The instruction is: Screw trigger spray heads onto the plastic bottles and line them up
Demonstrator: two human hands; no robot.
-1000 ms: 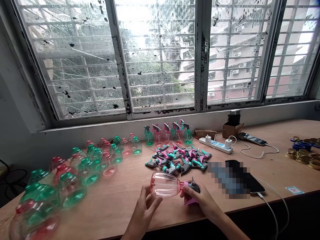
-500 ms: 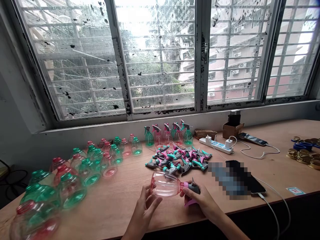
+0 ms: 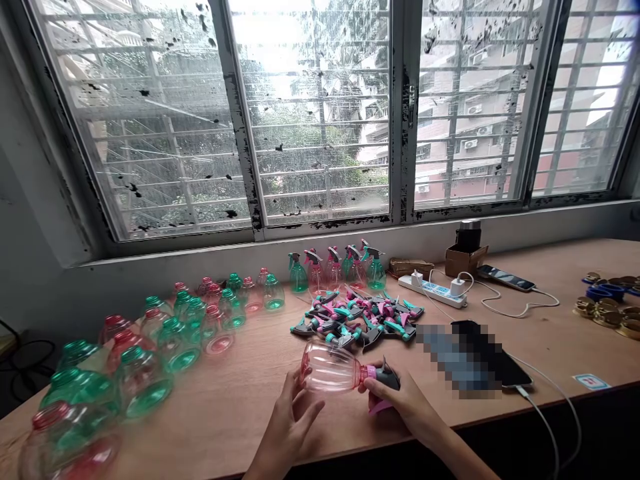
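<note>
A clear pink spray bottle (image 3: pixel 330 367) lies sideways in the air above the front of the table, its base to the left. Fitted at its neck is a grey and pink trigger spray head (image 3: pixel 386 379). My right hand (image 3: pixel 400 400) is closed round this head, thumb by the pink collar. At the bottle's base, my left hand (image 3: pixel 289 417) has its thumb stretched out apart from the bottle and its fingers loosely spread; whether the fingertips touch the base is hard to see. Just beyond lies a heap of loose spray heads (image 3: pixel 360 320) in grey, pink and teal.
Several open pink and green bottles (image 3: pixel 173 340) stand on the left of the wooden table (image 3: pixel 240 407). Bottles with spray heads (image 3: pixel 335 270) line the wall. To the right are a power strip (image 3: pixel 433 291), a phone (image 3: pixel 507 277), cables and gold-coloured parts (image 3: pixel 595 310).
My left thumb has moved away from the underside of the bottle, and the left fingers have loosened. The bottle has shifted very slightly; my right hand keeps its hold on the spray head.
</note>
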